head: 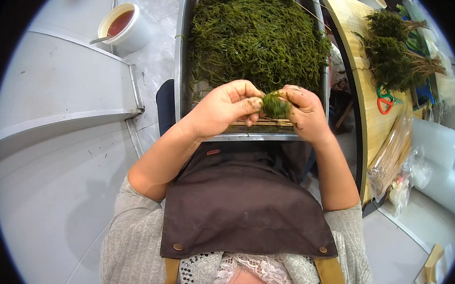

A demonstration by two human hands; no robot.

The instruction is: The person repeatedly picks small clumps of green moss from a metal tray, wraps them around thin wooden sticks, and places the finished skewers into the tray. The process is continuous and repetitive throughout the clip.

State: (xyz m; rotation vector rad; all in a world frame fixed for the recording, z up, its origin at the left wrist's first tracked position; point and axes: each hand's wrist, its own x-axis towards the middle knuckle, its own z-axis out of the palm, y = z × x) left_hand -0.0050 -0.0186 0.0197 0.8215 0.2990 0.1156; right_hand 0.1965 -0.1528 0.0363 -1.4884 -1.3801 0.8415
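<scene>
A small wad of green shredded seaweed or similar strands [276,106] is pinched between both hands over the near end of a metal tray [246,137]. My left hand [231,107] has its thumb and forefinger at the wad's left side, its other fingers curled. From the right, my right hand [307,111] grips the same wad, with bits of green stuck to the skin. Just beneath the hands, several thin wooden skewers [285,122] lie along the tray's near edge, partly hidden. Beyond them a thick heap of the green strands [256,38] fills most of the tray.
At the right, a wooden table [358,79] carries skewered green bundles [392,63], scissors with red and green handles [385,100] and a plastic bag of skewers [394,153]. A white bucket [133,34] of reddish liquid, with a metal handle sticking out, stands at the upper left.
</scene>
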